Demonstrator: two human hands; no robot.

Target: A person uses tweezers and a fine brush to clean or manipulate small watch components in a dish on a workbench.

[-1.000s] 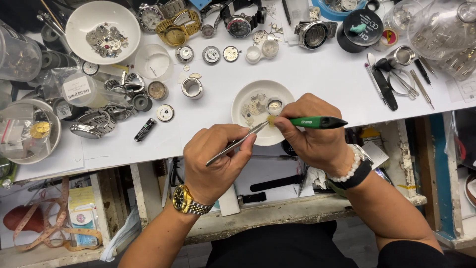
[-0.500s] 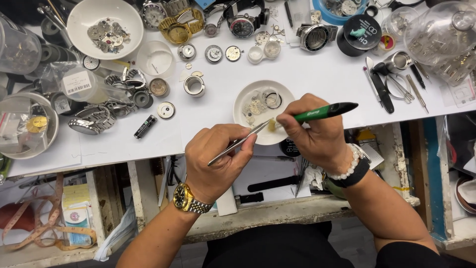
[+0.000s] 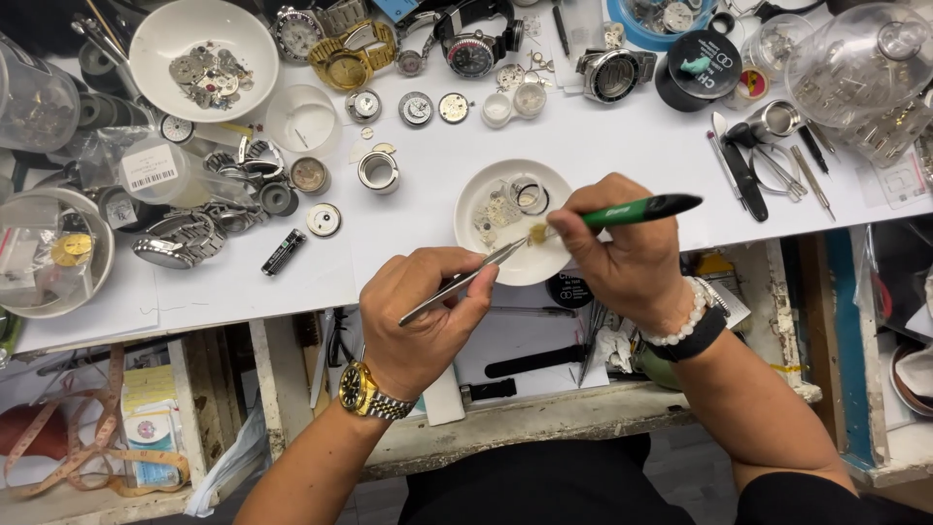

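Note:
My left hand (image 3: pixel 423 316) grips metal tweezers (image 3: pixel 465 280) whose tips pinch a small brass-coloured watch part (image 3: pixel 536 233) over a small white dish (image 3: pixel 484 190). My right hand (image 3: pixel 627 248) holds a green and black screwdriver (image 3: pixel 637 208) with its tip at that same part. The dish holds a metal ring and several tiny watch pieces. A gold watch sits on my left wrist, a bead bracelet and black band on my right.
The white workbench (image 3: pixel 603 146) carries a white bowl of parts (image 3: pixel 202 47), a gold watch (image 3: pixel 352 56), several other watches and movements, a metal ring (image 3: pixel 377 171), a black round tin (image 3: pixel 702 66), tools (image 3: pixel 748 165) at right, clear domes (image 3: pixel 865 58).
The screwdriver handle has swung up and away to the right. The tweezers have stayed on the small part over the dish, and both hands shifted slightly.

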